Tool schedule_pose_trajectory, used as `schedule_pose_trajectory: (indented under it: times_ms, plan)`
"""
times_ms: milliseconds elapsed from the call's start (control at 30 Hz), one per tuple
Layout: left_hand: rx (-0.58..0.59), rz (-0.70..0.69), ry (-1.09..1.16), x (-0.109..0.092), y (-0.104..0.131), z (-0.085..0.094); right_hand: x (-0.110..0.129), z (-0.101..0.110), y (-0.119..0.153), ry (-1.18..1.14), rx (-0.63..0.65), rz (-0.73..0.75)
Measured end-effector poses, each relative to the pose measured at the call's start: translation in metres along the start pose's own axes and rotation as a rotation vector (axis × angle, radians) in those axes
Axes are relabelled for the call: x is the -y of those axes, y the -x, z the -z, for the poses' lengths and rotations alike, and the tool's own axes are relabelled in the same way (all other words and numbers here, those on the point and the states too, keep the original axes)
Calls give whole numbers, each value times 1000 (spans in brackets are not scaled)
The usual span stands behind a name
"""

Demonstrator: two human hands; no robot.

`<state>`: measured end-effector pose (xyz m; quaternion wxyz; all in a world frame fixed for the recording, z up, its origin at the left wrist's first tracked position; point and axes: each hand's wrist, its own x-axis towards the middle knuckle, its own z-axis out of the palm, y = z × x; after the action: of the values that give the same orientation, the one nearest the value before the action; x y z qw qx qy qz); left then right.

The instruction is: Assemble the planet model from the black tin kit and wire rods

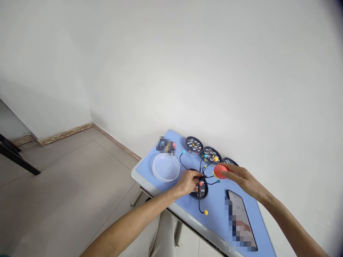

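On the blue table, my left hand (189,182) pinches the middle of a black balancing stand (203,177). Its thin curved arms spread outward and end in small yellow, teal and red balls. Under it lies a round black dish (206,194) with a patterned face, partly covered by my left hand. My right hand (242,177) grips a red disc (220,171) between thumb and fingers, just right of the stand's centre. A yellow edge shows beneath the disc; whether it touches an arm, I cannot tell.
Three more round black dishes (194,144) line the wall side of the table (143,171). A clear plastic tub (166,169) sits at the left, near a pixelated dark object (166,145). At the right lies a phone (242,217), partly pixelated. A white wall (200,71) borders the table.
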<state>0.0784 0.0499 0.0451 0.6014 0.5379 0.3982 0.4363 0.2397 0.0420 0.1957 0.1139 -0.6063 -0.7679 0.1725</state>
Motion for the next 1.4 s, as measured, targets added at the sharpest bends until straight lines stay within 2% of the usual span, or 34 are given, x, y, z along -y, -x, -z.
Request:
schedule_pose_trajectory:
  times_ms: [300, 400, 733, 1033, 1233, 1400]
  plan:
    - [-19, 15, -6, 5, -3, -4, 12, 12, -5, -147, 203, -23]
    - [-19, 14, -13, 4, -2, -5, 9, 12, -7, -139, 224, -30]
    - [0, -7, -45, -2, 3, -5, 17, -11, -3, 337, 111, -27]
    - [-2, -50, -84, 2, 1, -6, 33, -26, -10, 761, 102, 24]
    - [11, -40, -88, -3, 3, -5, 29, -31, -15, 849, 50, 80]
    - [13, -41, -94, -6, 4, -5, 28, -27, -16, 794, 124, 4]
